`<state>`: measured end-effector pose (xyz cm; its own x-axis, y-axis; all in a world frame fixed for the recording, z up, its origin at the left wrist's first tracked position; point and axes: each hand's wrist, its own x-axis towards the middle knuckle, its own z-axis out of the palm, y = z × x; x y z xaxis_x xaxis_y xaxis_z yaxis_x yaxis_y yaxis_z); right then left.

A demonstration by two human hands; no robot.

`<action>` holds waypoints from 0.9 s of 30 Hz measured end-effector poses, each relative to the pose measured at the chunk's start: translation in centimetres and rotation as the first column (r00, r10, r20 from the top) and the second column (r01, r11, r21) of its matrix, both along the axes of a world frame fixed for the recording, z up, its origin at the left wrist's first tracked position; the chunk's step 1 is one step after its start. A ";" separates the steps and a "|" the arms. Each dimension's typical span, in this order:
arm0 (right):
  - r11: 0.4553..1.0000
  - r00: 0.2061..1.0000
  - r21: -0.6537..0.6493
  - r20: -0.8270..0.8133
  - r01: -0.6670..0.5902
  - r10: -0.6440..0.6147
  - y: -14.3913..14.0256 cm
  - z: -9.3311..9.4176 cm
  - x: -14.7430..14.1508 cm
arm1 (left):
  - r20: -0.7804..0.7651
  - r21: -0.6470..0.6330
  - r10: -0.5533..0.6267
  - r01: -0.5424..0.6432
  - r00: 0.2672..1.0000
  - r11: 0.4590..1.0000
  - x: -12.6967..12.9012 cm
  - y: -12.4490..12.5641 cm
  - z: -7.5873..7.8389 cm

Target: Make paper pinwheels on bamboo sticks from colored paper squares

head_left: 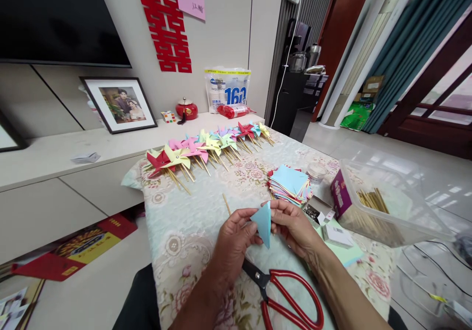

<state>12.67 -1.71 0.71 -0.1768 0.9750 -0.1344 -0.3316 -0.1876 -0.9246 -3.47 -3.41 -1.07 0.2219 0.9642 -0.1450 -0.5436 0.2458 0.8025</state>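
Observation:
A light-blue sheet of paper (263, 223), folded into a triangle, is held up between both my hands over the table. My left hand (238, 234) pinches its left side with thumb and fingers. At its right edge my right hand (289, 222) grips it too. Just below lie scissors (291, 298) with red handles, their blades partly hidden by my left hand. A thin wooden stick (226, 204) rests behind my left fingers. Beyond my right hand sits a stack of coloured paper squares (290, 181), a blue one on top.
Finished paper pinwheels (191, 149) on sticks line the table's far edge. To the right are an open box of small metal pins (313, 213), a white box (337, 235), a round clear container (316, 171) and a plastic tub (391, 222) holding sticks. A flowered cloth (177, 271) covers the table.

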 end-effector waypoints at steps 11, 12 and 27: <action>0.942 0.908 0.333 0.388 0.024 -0.160 -0.8 0.5 -0.1 | -0.022 0.026 -0.047 0.048 0.999 0.998 -0.3 0.2 0.0; 0.933 0.893 0.360 0.419 0.002 -0.164 -0.9 0.6 -0.2 | -0.021 0.040 -0.062 0.063 0.998 0.997 -0.3 0.2 0.0; 0.963 0.965 0.246 0.203 0.113 -0.165 -0.4 -0.1 0.0 | -0.110 -0.015 -0.141 0.140 0.984 0.990 -0.1 0.1 -1.1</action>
<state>12.65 -2.13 0.61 -0.0290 0.9967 0.0762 -0.1234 0.0721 -0.9897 -3.55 -3.34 -2.15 0.3376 0.9234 -0.1828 -0.4112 0.3193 0.8538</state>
